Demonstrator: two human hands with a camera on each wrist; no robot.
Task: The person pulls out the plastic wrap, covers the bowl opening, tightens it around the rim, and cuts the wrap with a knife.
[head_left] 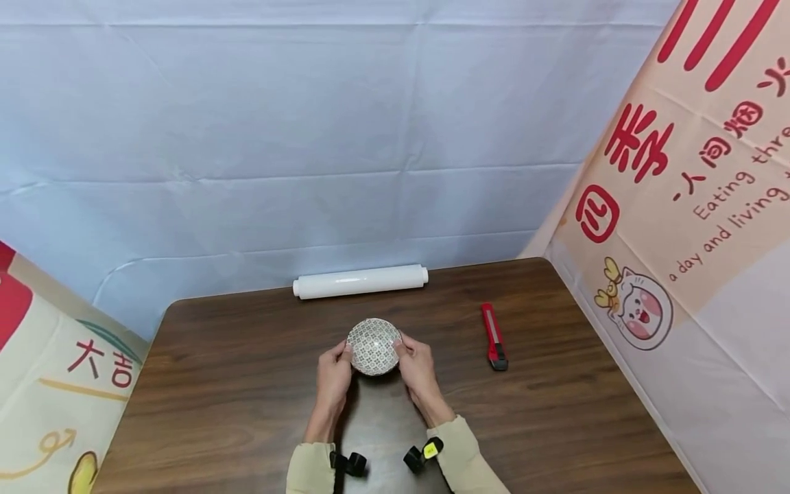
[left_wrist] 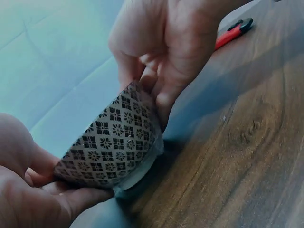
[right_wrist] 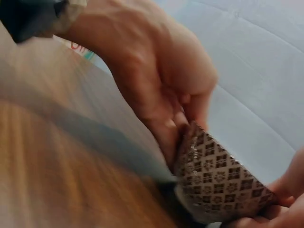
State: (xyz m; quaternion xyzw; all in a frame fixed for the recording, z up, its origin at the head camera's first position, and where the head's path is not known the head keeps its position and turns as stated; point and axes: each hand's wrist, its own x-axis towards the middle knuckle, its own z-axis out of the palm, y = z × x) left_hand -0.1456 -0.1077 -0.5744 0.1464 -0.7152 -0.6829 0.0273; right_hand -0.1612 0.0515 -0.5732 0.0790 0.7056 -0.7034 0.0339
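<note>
A bowl (head_left: 374, 346) with a dark floral lattice pattern is held between both hands over the middle of the table. My left hand (head_left: 334, 375) grips its left edge, thumb at the rim and fingers beneath. On the opposite edge, my right hand (head_left: 418, 369) pinches the rim the same way. The left wrist view shows the patterned outer wall of the bowl (left_wrist: 111, 142), with shiny, wrinkled clear film on the side by the right hand (left_wrist: 164, 52). Its pale foot sits close over the wood.
A white roll (head_left: 361, 281), like cling film, lies along the back edge of the brown wooden table (head_left: 234, 398). To the right is a red utility knife (head_left: 494, 336). Cloth backdrops (head_left: 278, 137) stand behind and beside the table.
</note>
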